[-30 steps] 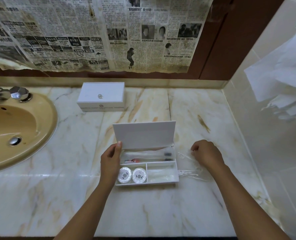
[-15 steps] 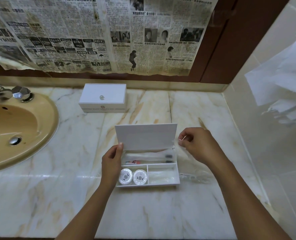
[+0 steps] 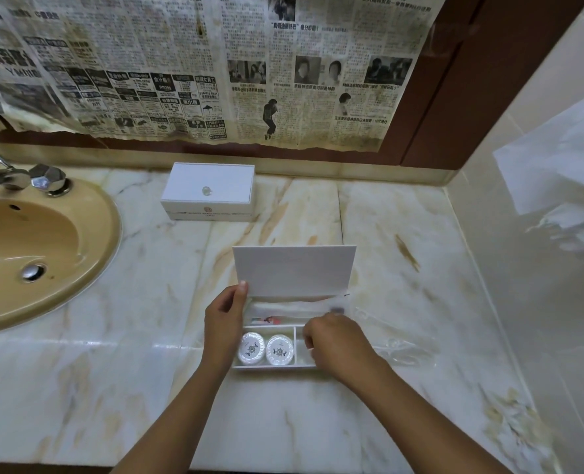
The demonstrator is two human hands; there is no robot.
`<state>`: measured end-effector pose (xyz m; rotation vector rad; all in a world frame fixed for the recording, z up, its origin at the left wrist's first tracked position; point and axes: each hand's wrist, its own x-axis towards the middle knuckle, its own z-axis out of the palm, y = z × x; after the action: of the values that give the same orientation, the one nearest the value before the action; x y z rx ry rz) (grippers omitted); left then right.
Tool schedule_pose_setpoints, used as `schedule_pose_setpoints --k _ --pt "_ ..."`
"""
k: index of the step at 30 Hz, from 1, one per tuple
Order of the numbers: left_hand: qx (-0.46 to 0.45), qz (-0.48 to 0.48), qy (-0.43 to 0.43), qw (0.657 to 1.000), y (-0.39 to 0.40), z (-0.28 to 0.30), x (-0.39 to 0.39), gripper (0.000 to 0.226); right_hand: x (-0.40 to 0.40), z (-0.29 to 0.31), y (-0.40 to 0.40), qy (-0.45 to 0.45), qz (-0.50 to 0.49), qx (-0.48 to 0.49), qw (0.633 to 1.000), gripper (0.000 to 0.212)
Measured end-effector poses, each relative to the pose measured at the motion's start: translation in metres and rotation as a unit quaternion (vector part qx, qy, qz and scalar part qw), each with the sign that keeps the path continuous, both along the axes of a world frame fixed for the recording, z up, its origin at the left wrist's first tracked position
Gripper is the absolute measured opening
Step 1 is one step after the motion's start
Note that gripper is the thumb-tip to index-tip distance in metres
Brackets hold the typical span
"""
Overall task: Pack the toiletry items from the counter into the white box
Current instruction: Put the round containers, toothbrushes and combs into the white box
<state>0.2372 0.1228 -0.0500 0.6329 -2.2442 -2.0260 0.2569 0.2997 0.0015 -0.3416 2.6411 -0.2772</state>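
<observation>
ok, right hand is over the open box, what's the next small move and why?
Probably lower the right hand and tuck the clear packet into the long rear compartment of the white box. The left hand steadies the box's left side, and the lid stands open.

1. Open rectangular white plastic box (image 3: 294, 271) is showing plain white on lid and dividers.
2. Two round white wrapped soaps (image 3: 265, 349) are carrying dark blue emblem prints.
3. Glossy marble counter (image 3: 403, 268) is showing cream-white with tan-orange veins.
4. Oval ceramic sink (image 3: 44, 241) is looking mustard-tan, with a chrome drain.
5. Closed white rectangular box (image 3: 210, 191) is bearing a small red logo and lines.
6. Yellowed black-and-white newspaper sheets (image 3: 198, 66) are covering a dark brown wall.
</observation>
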Motion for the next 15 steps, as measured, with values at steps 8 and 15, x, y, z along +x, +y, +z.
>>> schedule_pose_setpoints --k 8,15 --pt "-0.003 -0.002 0.001 1.000 0.0001 0.0007 0.0002 0.030 -0.0004 -0.0100 -0.0022 -0.034 -0.003 -0.013 0.999 0.015" --pt "-0.008 -0.004 -0.002 1.000 -0.0001 0.0007 0.0005 0.030 -0.0005 -0.0034 -0.0027 -0.050 -0.037 -0.049 0.997 0.030"
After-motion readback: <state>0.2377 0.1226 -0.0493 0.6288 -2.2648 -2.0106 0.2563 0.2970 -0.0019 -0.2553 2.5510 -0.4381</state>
